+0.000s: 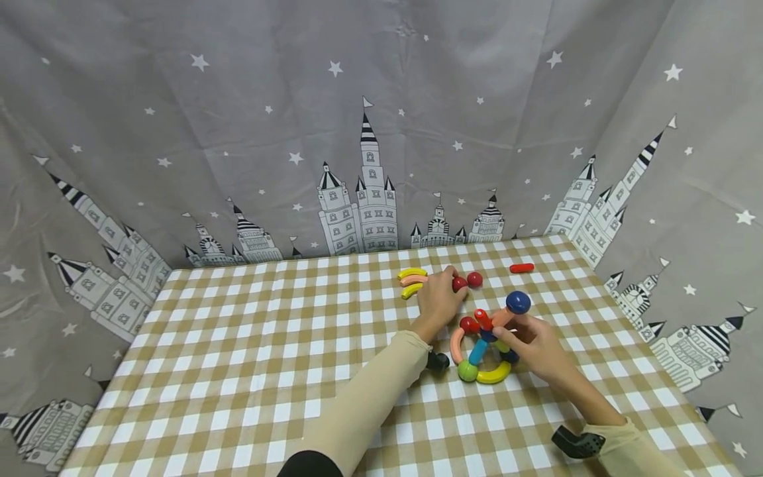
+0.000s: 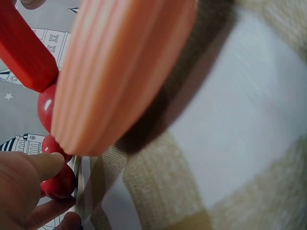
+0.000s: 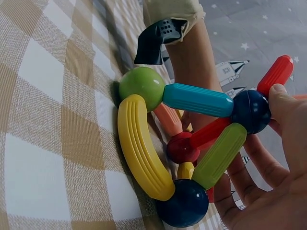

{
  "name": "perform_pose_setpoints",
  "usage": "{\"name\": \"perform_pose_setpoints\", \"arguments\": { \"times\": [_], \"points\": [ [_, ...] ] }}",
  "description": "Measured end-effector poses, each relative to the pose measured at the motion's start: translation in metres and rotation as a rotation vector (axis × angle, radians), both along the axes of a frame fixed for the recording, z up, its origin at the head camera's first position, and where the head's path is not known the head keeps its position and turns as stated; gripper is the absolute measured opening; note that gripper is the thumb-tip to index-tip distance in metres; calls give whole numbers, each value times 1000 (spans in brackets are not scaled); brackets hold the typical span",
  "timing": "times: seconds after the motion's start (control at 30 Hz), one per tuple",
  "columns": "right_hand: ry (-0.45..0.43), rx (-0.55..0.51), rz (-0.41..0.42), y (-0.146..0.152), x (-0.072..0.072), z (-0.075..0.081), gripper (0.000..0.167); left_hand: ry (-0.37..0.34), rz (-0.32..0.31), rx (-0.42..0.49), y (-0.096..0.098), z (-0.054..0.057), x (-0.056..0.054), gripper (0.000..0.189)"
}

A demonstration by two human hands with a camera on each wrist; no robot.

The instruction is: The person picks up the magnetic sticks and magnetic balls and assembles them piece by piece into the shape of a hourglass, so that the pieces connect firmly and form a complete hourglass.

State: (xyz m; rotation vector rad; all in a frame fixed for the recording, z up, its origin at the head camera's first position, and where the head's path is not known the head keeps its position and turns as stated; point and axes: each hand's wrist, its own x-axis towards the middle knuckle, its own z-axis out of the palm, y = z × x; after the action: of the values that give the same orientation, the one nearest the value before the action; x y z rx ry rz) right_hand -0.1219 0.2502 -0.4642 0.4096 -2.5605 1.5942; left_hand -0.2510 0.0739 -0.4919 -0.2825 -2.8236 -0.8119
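A ball-and-stick toy structure stands on the checked tablecloth, a ring of curved sticks and balls with straight sticks leaning up to a dark blue ball (image 3: 250, 111). My right hand (image 1: 536, 344) holds it near the top, thumb and fingers pinching around the foot of an orange stick (image 1: 502, 317) that carries another blue ball (image 1: 518, 303). Beside that, a short red stick (image 1: 483, 319) points up. Beyond the structure, my left hand (image 1: 440, 299) grips a red ball (image 1: 459, 284) between thumb and fingers. A second red ball (image 1: 475, 279) sits right beside it.
Two yellow curved sticks and an orange one (image 1: 414, 281) lie left of the left hand. A loose red stick (image 1: 522, 268) lies at the back right. A grey castle-print curtain (image 1: 286, 132) hangs behind the table (image 1: 208, 371).
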Motion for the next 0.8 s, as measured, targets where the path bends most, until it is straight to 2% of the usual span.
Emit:
{"name": "perform_pose_setpoints", "arguments": {
  "times": [0.27,0.4,0.5,0.67,0.8],
  "points": [
    [30,-57,22,1,-3,-3,19,-7,0,81,-3,-1,2,31],
    [14,-72,29,1,-4,-4,22,2,-34,180,-12,5,7,32],
    [12,-71,31,1,-4,-5,22,7,-113,283,-21,15,13,30],
    [12,-56,23,1,-4,-3,23,-25,-298,453,-38,33,25,31],
    [1,-39,9,0,-2,-1,23,-61,-400,531,-50,47,37,34]
  ]
}}
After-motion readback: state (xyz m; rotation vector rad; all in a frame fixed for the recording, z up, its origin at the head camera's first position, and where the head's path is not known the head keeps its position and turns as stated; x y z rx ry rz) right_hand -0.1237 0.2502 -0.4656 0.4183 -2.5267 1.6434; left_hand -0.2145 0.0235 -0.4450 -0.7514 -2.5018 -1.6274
